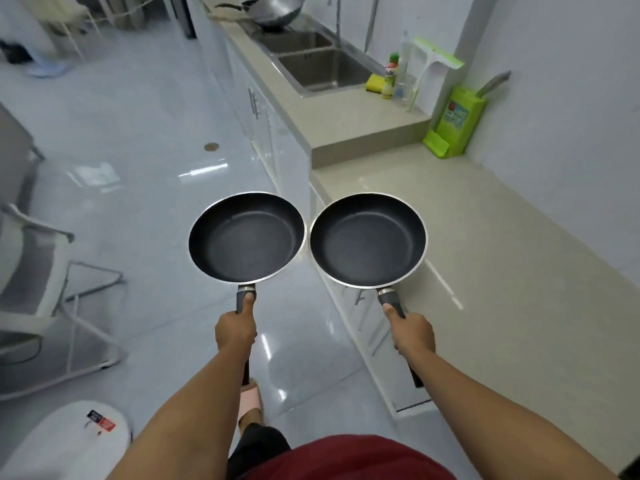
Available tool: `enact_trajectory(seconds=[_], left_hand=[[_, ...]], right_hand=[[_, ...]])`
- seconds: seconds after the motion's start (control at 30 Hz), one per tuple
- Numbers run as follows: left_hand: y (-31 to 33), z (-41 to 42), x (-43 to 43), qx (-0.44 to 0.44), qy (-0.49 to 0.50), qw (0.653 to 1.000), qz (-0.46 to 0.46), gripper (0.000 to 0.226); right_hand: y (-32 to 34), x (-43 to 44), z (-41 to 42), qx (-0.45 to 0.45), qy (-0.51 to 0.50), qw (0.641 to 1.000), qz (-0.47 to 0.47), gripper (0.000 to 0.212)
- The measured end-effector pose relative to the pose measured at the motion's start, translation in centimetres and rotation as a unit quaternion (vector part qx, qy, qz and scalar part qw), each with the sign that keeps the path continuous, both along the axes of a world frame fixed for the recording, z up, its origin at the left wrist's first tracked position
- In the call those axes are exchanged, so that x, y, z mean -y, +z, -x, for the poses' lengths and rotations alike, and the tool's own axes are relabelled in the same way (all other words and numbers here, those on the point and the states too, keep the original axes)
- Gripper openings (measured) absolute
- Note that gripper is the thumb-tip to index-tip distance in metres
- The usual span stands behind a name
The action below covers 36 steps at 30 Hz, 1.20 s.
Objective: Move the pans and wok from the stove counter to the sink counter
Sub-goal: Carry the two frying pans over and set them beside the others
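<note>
Two black non-stick frying pans are held level side by side, their rims almost touching. My left hand [236, 330] grips the handle of the left pan [246, 237], which hangs over the floor. My right hand [412, 332] grips the handle of the right pan [367, 240], which hangs over the edge of the lower beige counter [502, 254]. A steel wok [277, 10] rests at the far end of the raised sink counter [311, 109], beyond the double sink [323, 64].
A green knife block [453, 123], a squeegee [429, 67], bottles and a yellow sponge [375, 83] stand by the wall near the sink. White chairs [38, 271] and a white bin [69, 441] are on the left of the glossy tiled floor.
</note>
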<state>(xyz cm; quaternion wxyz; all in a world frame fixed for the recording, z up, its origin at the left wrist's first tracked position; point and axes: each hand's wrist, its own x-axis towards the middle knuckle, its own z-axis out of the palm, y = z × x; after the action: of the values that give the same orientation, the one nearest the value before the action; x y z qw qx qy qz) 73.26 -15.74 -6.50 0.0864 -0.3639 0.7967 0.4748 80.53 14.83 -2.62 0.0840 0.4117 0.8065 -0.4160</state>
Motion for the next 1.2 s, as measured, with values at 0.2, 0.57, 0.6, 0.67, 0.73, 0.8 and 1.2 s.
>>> enact_trajectory(seconds=[0.2,0.57,0.6,0.67,0.73,0.8,1.2], left_hand=[[-0.8,1.7,7.1,0.044,0.058,0.997,0.016,0.066],[-1.6,13.1,21.2,0.086,0.093,0.991,0.041,0.067],[-1.5,14.4,22.5,0.086,0.093,0.991,0.04,0.067],[-1.1,17.1,24.8,0.084,0.093,0.991,0.037,0.065],[-0.8,19.4,26.8,0.077,0.1,0.991,0.032,0.065],[-0.7,21.7,28.5,0.072,0.109,0.991,0.027,0.065],[-1.0,39.7,34.1,0.057,0.18,0.982,-0.002,0.069]], right_hand=[[-1.1,6.1,6.2,0.025,0.061,0.998,0.011,0.056],[-3.3,18.8,21.9,0.057,0.07,0.996,0.025,0.062],[-3.4,20.1,23.5,0.053,0.067,0.996,0.029,0.062],[-3.4,22.3,26.6,0.044,0.062,0.996,0.034,0.061],[-3.1,24.1,29.7,0.033,0.062,0.997,0.04,0.055],[-2.8,25.6,32.7,0.026,0.069,0.997,0.036,0.055],[-2.9,31.9,56.0,-0.003,0.137,0.99,0.025,0.057]])
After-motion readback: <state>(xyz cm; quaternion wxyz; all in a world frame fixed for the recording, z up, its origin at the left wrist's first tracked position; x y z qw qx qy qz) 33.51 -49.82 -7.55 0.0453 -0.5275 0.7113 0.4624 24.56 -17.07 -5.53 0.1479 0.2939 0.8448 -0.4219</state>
